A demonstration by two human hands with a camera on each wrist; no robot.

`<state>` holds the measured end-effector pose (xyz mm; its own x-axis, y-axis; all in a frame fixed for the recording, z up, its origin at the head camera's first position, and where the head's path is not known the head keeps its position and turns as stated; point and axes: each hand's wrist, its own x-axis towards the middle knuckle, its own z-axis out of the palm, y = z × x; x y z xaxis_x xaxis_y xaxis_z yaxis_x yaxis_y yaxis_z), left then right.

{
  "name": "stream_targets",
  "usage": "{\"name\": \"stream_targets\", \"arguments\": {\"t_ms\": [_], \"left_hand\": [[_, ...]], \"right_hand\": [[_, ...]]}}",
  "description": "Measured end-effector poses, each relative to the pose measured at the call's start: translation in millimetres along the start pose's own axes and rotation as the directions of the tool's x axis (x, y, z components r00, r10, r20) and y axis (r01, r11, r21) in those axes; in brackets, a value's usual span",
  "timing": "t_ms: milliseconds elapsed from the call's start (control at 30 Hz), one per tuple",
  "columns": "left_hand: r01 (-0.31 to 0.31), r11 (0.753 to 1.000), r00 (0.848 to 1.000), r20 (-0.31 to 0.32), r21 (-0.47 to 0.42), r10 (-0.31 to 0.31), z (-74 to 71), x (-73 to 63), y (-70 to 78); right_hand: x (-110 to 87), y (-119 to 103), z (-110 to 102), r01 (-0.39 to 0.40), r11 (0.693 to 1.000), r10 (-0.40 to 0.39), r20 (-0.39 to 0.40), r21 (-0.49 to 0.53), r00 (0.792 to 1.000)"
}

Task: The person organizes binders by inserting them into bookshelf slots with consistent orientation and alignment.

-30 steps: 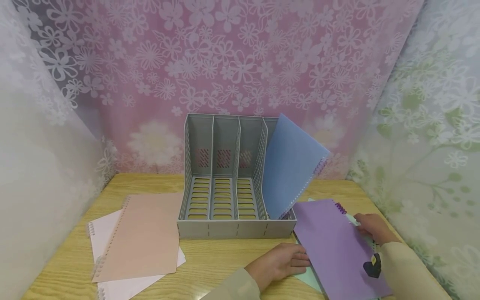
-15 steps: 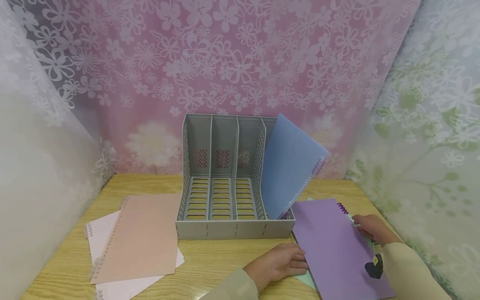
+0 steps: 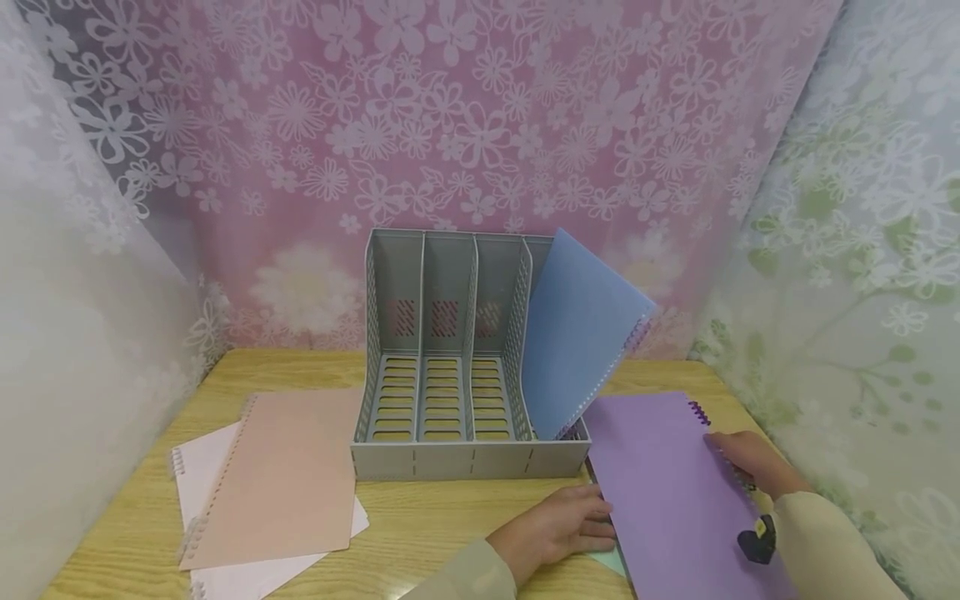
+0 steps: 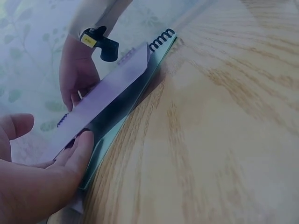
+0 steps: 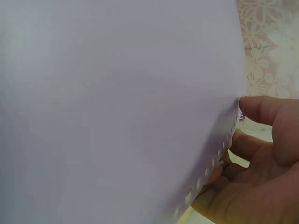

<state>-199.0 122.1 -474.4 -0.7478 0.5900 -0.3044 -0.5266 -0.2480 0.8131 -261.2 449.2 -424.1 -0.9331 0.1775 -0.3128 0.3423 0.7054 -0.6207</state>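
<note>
Your R hand [image 3: 757, 462] pinches purple notebook's [image 3: 667, 492] coil edge; L hand's [image 3: 555, 523] fingers extend under opp. edge, thumb apart, prob. steadying it. Notebook's over green one [image 3: 611, 560], on bench [image 3: 450, 533] R of grey rack [image 3: 472, 461].

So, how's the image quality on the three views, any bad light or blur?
Head: soft, even light, with the purple notebook reading clearly; left wrist: dim, bluish cast, the table hazy toward the top of the frame; right wrist: the purple notebook washed out and pale, soft shadow along its punched edge by the right hand, flowered curtain faded too.
</note>
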Motion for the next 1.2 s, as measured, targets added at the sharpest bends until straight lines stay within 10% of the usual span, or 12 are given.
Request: {"name": "stream_targets", "arguments": {"t_ms": [433, 967, 1200], "left_hand": [[-0.020, 1.000, 1.000, 0.018, 0.006, 0.020, 4.6, -2.8, -0.9], [-0.058, 0.996, 0.998, -0.013, 0.065, 0.059, 3.6, -4.6, 7.1], [-0.069, 0.993, 0.998, -0.006, 0.093, 0.069, -0.7, -8.1, 14.8]], "right_hand": [[-8.3, 0, -3, -0.004, 1.000, 0.005, 0.141, -0.011, 0.990], [-18.0, 17, -4, 0.056, 0.974, -0.102, 0.202, 0.221, 0.974], [-21.5, 29, -6, 0.088, 0.954, -0.177, 0.300, 0.287, 0.937]]}}
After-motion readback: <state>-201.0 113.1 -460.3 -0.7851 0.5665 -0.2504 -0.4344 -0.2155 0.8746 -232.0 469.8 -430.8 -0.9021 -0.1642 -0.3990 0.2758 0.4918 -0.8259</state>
